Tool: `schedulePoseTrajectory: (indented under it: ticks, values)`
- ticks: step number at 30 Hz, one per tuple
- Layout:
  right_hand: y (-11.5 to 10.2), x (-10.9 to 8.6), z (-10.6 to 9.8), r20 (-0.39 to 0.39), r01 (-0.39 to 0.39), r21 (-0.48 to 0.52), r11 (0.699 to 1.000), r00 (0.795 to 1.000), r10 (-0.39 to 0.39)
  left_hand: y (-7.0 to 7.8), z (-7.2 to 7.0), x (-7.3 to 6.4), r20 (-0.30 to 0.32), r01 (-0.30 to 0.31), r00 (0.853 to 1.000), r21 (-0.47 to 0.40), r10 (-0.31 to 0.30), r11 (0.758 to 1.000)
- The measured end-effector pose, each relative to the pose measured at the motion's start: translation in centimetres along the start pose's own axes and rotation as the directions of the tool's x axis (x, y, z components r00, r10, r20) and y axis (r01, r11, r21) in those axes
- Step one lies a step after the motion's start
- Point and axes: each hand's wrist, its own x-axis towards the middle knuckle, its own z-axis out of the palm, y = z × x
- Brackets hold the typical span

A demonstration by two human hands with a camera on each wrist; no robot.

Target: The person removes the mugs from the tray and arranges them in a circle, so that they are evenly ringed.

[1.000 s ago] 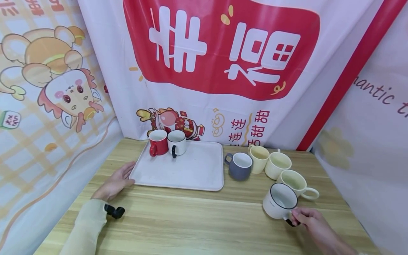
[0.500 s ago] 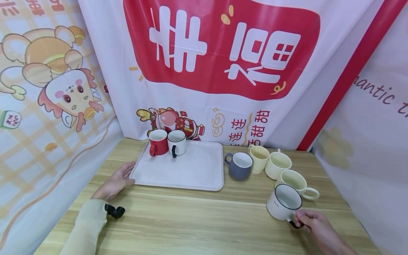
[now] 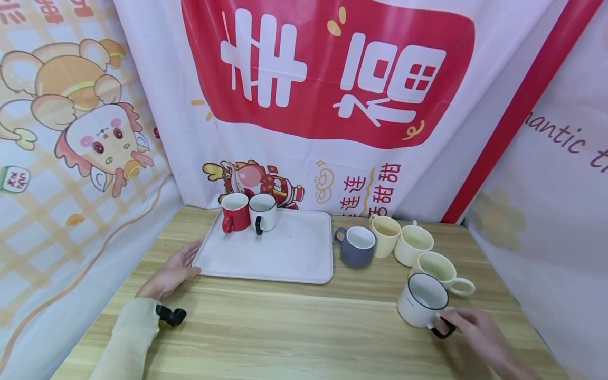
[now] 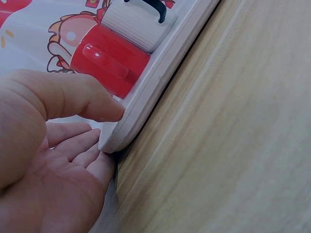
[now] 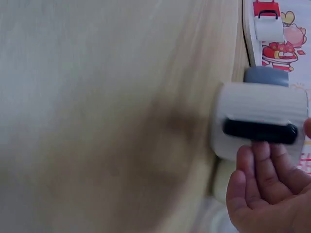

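Note:
My left hand (image 3: 173, 272) touches the front left corner of the white tray (image 3: 266, 256), the thumb on its rim and the other fingers stretched along its side. A red mug (image 3: 236, 214) and a white mug with a black handle (image 3: 267, 215) stand upright on the tray. A second white mug, black-rimmed (image 3: 415, 307), stands at the right on the table. My right hand (image 3: 480, 335) is at its black handle (image 5: 260, 131). In the right wrist view, the fingers (image 5: 265, 170) lie loosely beside that handle, with the thumb apart from them.
A grey mug (image 3: 357, 250) stands right of the tray. Three pale yellow mugs, the back one (image 3: 386, 237), the middle one (image 3: 413, 247) and the front one (image 3: 437, 269), curve toward the white mug. Printed cloth (image 3: 309, 174) hangs behind the wooden table (image 3: 285, 332).
The white mug on the right has shifted slightly right and settled by the front yellow mug. My right hand has loosened from its handle and drawn back a little. The left hand stays put.

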Motion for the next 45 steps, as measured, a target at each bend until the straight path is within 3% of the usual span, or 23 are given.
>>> schedulePoseTrajectory:
  ticks: [3, 9, 17, 24, 29, 37, 45]
  values:
    - [-1.0, 0.1, -1.3, -0.087, 0.055, -0.199, 0.979, 0.994, -0.073, 0.0, 0.0, 0.0, 0.003, -0.013, 1.0, -0.012, 0.013, 1.0]
    - [-4.1, 1.1, -2.7, -0.181, 0.23, -0.262, 0.937, 0.942, -0.281, 0.0, 0.0, 0.0, 0.006, -0.034, 0.999, -0.018, 0.034, 0.999]
    - [-9.6, 3.0, -1.4, -0.091, 0.367, -0.3, 0.881, 0.908, -0.409, 0.0, 0.0, 0.1, 0.014, -0.041, 0.999, -0.016, 0.041, 0.999]
    - [-13.5, 6.3, 2.8, -0.004, 0.498, -0.157, 0.853, 0.863, -0.505, 0.1, 0.0, 0.2, 0.017, -0.03, 0.999, -0.019, 0.031, 0.999]
    - [-16.7, 8.3, 6.4, 0.071, 0.548, -0.075, 0.833, 0.836, -0.544, 0.0, 0.0, 0.1, 0.017, -0.024, 1.0, -0.014, 0.024, 1.0]
    - [-21.4, 10.9, 12.0, 0.142, 0.617, -0.025, 0.787, 0.781, -0.608, -0.1, 0.0, 0.0, 0.024, -0.012, 1.0, -0.018, 0.012, 1.0]
    - [-24.7, 13.7, 17.8, 0.148, 0.564, 0.074, 0.823, 0.81, -0.568, -0.2, -0.1, -0.1, 0.023, -0.007, 1.0, -0.027, 0.008, 1.0]
